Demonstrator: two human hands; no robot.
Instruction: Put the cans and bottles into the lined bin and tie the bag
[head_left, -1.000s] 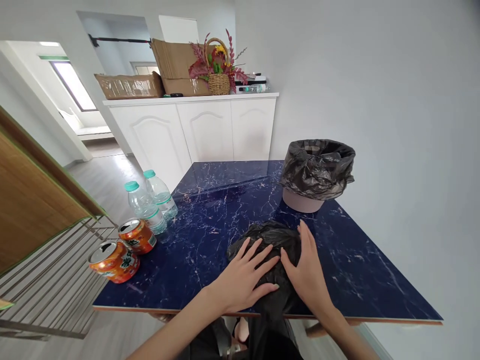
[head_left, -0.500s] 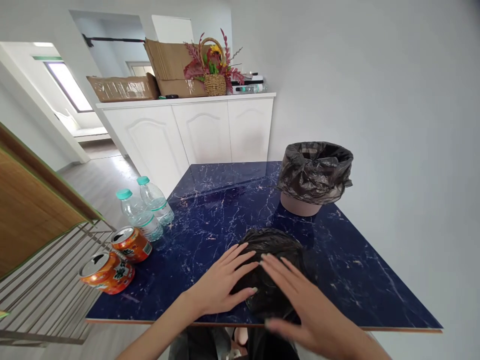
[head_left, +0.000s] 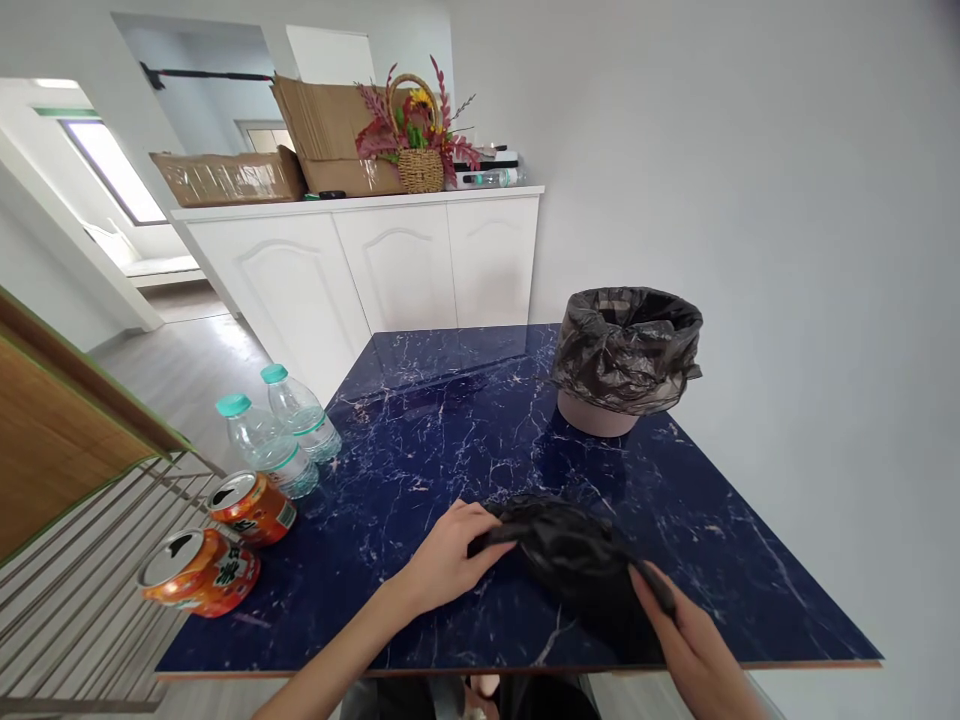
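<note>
- A black bag [head_left: 577, 550] is held at the near edge of the blue table [head_left: 457, 430], roughly mid-width and a little to the right; its near part hangs close to the edge.
- Left end of bag: pinched by the left hand [head_left: 454, 548] between thumb and fingers, a narrow grip with film bunched inside.
- Right end of bag: gripped by the right hand [head_left: 686, 625], with a dark fold caught between thumb and fingers; finger gap closed on the film.
- Opposite ends appear to be taken so that the limp film is kept spread; if held at one point only, it would probably collapse.
- Long axis of bag: laid left to right between the hands, slanted, the right end nearer than the left. Which end is the mouth cannot be told; film partly blurred.
- Bin [head_left: 596, 414] is stood upright at far right, apart from both hands. Its black liner [head_left: 630, 355] is folded over the rim, presumably to be kept from slipping in.
- Near can [head_left: 206, 575], far can [head_left: 255, 510], near bottle [head_left: 266, 445] and far bottle [head_left: 304, 412] are grouped along the left edge; by this placing, working room is judged to be left before the hands.
</note>
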